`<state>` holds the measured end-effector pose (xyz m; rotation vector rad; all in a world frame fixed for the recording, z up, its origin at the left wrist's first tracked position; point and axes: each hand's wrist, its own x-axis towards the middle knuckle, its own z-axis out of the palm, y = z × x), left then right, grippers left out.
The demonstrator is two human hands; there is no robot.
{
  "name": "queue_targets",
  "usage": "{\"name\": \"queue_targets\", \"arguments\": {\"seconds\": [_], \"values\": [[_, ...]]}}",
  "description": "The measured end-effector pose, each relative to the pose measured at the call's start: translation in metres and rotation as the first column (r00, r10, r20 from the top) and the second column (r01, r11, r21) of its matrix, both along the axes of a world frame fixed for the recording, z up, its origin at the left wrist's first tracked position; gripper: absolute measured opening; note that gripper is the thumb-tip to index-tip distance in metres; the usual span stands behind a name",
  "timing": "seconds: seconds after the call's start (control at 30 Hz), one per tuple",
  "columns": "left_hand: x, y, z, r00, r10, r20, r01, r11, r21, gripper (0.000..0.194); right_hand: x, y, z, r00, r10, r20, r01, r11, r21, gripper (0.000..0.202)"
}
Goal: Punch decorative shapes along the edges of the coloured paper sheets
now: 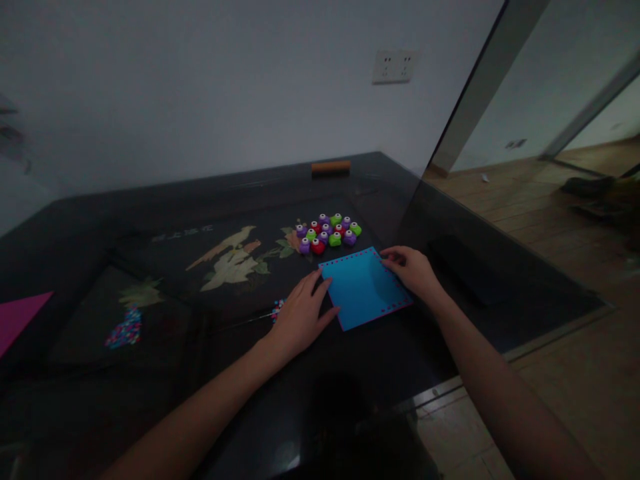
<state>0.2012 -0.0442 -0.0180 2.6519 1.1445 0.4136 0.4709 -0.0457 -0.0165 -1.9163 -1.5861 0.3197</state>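
Note:
A square blue card (358, 292) lies flat on the dark table, with small dark pinkish dots along several of its edges and a thin pink rim showing at the bottom. My left hand (301, 311) rests at its left edge, fingers stretched and spread, fingertips touching the card. At the upper right corner, my right hand (411, 268) has thumb and curled fingers closed on the card's edge. Just behind the card sits a cluster of small purple, green and red plastic pieces (325, 233) with white round tops. Beside my left hand is a little pile of coloured bits (277, 309).
A second heap of pink, blue and white bits (126, 328) lies to the left on the glossy table (240, 380). Pink paper (20, 319) enters at the far left. An orange-brown roll (331, 167) lies near the wall; a dark flat object (463, 270) is at right.

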Motion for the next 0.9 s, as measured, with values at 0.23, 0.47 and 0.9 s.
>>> {"name": "queue_targets", "arguments": {"seconds": [0.23,0.47,0.9], "values": [[0.007,0.007,0.000,1.000,0.000,-0.004,0.000,0.999,0.046,0.060,-0.019,-0.001,0.000,0.976,0.164,0.142,-0.182,0.975,0.124,0.038],[0.009,0.013,-0.012,0.994,-0.007,-0.107,0.011,0.999,0.040,0.079,-0.030,-0.003,-0.015,0.882,0.265,0.391,-0.254,0.964,-0.080,0.048],[0.009,0.013,-0.005,0.980,0.015,-0.199,-0.008,0.999,0.038,0.084,-0.029,-0.003,-0.021,0.846,0.264,0.463,-0.239,0.964,-0.112,0.051]]}}
